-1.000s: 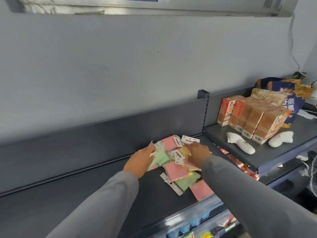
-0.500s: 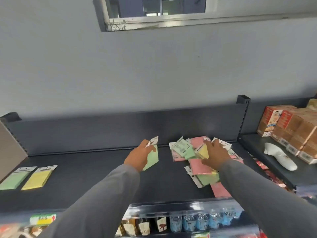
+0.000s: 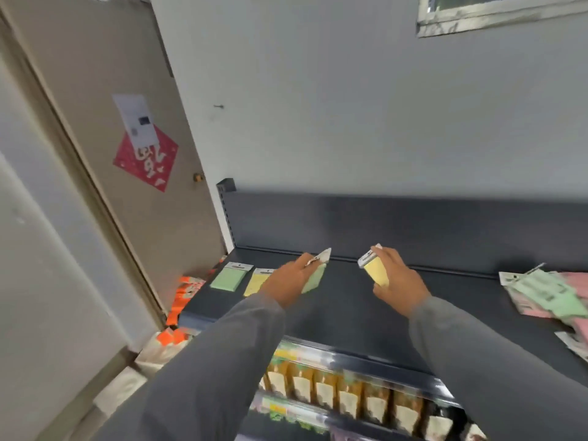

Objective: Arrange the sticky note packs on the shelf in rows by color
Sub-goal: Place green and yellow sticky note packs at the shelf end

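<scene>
My left hand (image 3: pixel 286 283) grips a green sticky note pack (image 3: pixel 315 275) above the dark shelf (image 3: pixel 343 310). My right hand (image 3: pixel 397 281) grips a yellow sticky note pack (image 3: pixel 375 268), held upright a little to the right. At the shelf's left end lie a green pack (image 3: pixel 229 276) and, beside it, a yellow pack (image 3: pixel 257 281), partly hidden by my left hand. A loose pile of green and pink packs (image 3: pixel 547 294) sits at the far right of the shelf.
The shelf's dark back panel (image 3: pixel 397 224) rises behind my hands. A lower shelf holds a row of brown packets (image 3: pixel 350 393). A beige door (image 3: pixel 105 148) stands at the left, with orange packages (image 3: pixel 184 294) on the floor beside the shelf end.
Both hands left the pile and moved left along the shelf, each carrying a pack; the right hand picked up a yellow one. The view swung left, bringing the door into sight.
</scene>
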### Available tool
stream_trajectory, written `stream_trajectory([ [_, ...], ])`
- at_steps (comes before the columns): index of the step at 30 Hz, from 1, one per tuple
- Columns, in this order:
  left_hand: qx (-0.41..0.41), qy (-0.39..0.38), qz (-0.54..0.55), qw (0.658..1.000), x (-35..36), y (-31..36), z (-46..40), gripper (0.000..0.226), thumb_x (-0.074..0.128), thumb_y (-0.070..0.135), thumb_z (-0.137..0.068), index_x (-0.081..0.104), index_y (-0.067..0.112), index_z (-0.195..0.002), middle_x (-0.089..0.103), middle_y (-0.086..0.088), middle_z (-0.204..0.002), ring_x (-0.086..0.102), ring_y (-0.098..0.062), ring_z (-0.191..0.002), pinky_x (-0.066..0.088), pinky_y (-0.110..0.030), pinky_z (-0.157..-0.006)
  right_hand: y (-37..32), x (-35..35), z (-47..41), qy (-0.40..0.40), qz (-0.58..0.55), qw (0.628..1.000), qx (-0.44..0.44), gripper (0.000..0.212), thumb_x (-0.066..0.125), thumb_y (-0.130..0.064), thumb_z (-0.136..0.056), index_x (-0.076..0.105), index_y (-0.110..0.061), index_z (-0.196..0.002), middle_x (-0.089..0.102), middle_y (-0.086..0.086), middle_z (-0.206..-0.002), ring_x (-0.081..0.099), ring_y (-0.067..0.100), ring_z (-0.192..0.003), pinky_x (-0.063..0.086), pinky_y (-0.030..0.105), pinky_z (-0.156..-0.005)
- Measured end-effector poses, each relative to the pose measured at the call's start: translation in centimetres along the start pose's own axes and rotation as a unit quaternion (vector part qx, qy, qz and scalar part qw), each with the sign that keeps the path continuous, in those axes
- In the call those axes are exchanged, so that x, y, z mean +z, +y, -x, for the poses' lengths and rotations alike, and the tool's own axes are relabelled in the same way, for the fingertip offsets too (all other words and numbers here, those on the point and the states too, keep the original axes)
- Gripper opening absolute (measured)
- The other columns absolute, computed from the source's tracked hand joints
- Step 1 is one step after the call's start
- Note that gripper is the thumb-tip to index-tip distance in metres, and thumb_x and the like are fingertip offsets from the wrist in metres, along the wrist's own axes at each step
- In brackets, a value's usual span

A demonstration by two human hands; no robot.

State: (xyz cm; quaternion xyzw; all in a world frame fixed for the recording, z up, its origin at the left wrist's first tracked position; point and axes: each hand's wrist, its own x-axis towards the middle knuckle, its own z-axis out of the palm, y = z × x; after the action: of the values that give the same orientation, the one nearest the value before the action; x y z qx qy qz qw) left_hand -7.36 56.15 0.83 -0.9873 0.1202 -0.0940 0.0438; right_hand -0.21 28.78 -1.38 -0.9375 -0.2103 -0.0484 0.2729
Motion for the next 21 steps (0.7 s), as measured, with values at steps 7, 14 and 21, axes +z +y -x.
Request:
stream_trajectory([
  [7, -0.032, -0.044, 0.112, 0.992, 1.4, -13.4, 5.6, 0.079, 0.049, -0.013, -0.082, 0.034, 0.023, -0.151, 0.036, 0.0, -0.151, 0.062, -0.034, -0.107, 0.053, -0.047, -0.081, -12.5, 8.8, -4.3, -0.04, -0.045, 0.998, 0.001, 0.098, 0.08, -0.035, -0.078, 0.017, -0.03, -0.154, 0.013, -0.018, -0.155, 0.056, 0.038, -0.115, 0.05, 0.047, -0.094],
  [14, -0.032, -0.005, 0.202, 0.979, 2.5, -17.4, 3.1, 0.069, 0.045, -0.005, -0.093, 0.032, 0.028, -0.152, 0.03, 0.01, -0.156, 0.052, -0.023, -0.127, 0.048, -0.042, -0.102, -14.2, 9.4, -9.6, -0.005, -0.046, 0.999, 0.03, 0.107, 0.084, -0.04, -0.074, 0.018, -0.021, -0.155, 0.017, -0.01, -0.154, 0.055, 0.038, -0.117, 0.049, 0.044, -0.098],
  [21, -0.045, -0.042, 0.206, 0.977, 3.5, -25.4, -0.4, 0.065, 0.047, -0.006, -0.096, 0.037, 0.025, -0.152, 0.032, 0.008, -0.158, 0.036, -0.014, -0.143, 0.023, -0.019, -0.112, -15.3, 10.9, -12.0, 0.028, -0.145, 0.987, 0.071, 0.106, 0.087, -0.038, -0.071, 0.023, -0.023, -0.155, 0.021, -0.012, -0.154, 0.044, 0.03, -0.129, 0.037, 0.042, -0.109],
])
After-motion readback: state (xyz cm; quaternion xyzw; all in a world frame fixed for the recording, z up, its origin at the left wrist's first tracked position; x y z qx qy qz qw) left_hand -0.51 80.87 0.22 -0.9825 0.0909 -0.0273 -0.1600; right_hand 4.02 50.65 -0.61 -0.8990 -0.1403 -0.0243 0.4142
